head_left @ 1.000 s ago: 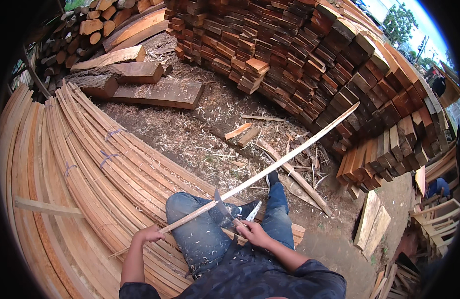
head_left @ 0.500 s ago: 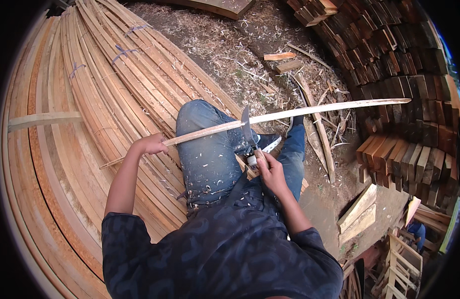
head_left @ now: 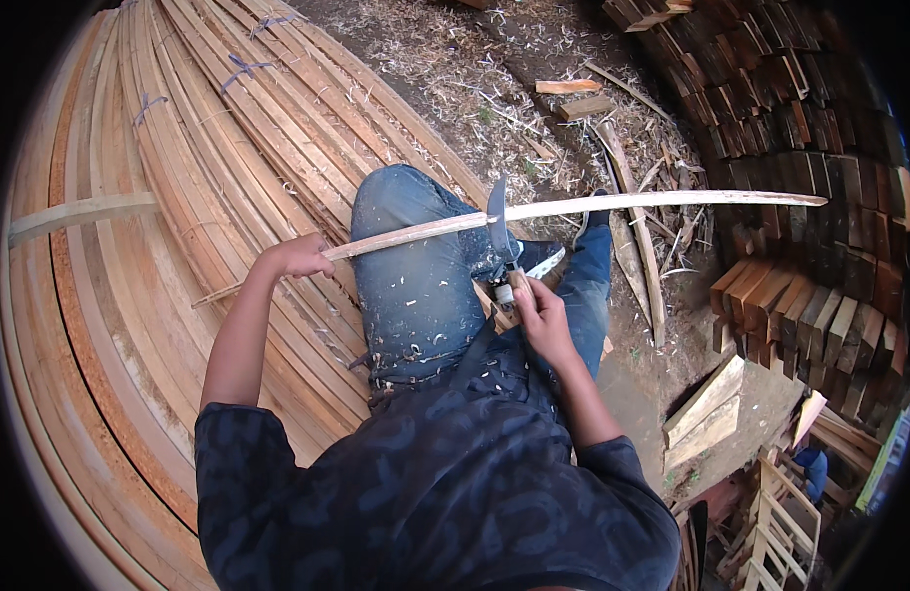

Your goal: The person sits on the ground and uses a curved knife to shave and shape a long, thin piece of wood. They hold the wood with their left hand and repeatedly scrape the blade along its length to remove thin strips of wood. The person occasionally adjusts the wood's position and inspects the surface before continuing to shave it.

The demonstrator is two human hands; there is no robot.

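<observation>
Across my raised knee rests a long, thin wooden strip (head_left: 652, 199), slightly curved in this view. My left hand (head_left: 301, 256) is closed around it near its left part, and the tapered end sticks out beyond the wrist. In my right hand (head_left: 543, 320) is a knife with a wooden handle (head_left: 518, 280) and a broad, curved metal blade (head_left: 498, 225). The blade stands upright across the strip just right of the knee, touching or overlapping it; I cannot tell how deep the edge sits. Pale shavings cling to my jeans (head_left: 415, 295).
Long boards and strips (head_left: 120, 325), some tied in bundles, spread along my left. Shavings (head_left: 425, 79) and offcuts (head_left: 568, 87) litter the ground ahead. Stacked wood blocks (head_left: 809, 305) rise on the right. Near the lower right are a wooden frame (head_left: 770, 532) and a person in blue (head_left: 814, 471).
The view has shifted a little, so knee, hands and strip appear higher. The knife is slightly farther right, with more blade showing above the strip. Both grips are unchanged.
</observation>
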